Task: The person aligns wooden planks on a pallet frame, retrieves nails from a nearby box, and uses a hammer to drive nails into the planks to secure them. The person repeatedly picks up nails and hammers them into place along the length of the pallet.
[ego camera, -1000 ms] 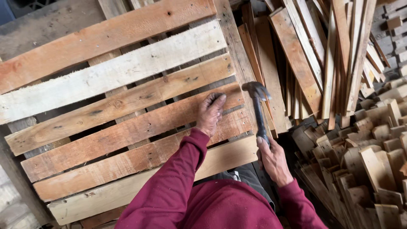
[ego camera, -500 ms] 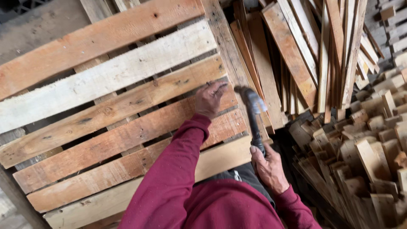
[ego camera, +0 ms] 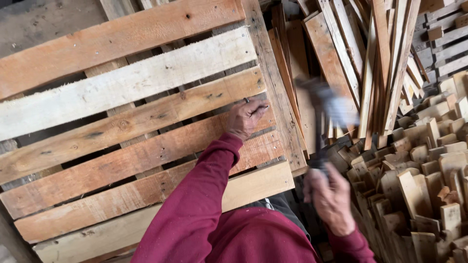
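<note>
The hammer is up in the air to the right of the pallet, its head a grey blur in front of the leaning boards. Its dark handle runs down into the right hand, which is closed in a fist around the lower end of the handle. The hand itself is a little blurred too, and sits low in the view, just above the red sleeve cuff on that side.

The left hand rests on the pallet near its right edge, on one of the middle slats. Its fingers are curled in with the tips pinched together against the wood; whether they grip something small there is too fine to tell. A ring shows on one finger. The left arm in its dark red sleeve reaches up across the lower slats to get there.

The pallet stands tilted, its slats running across the view in mixed tones, some pale and some reddish brown, with dark gaps between them. To the right, long thin boards lean together in a stack, and below them lies a heap of short wood blocks, close beside the right hand.
</note>
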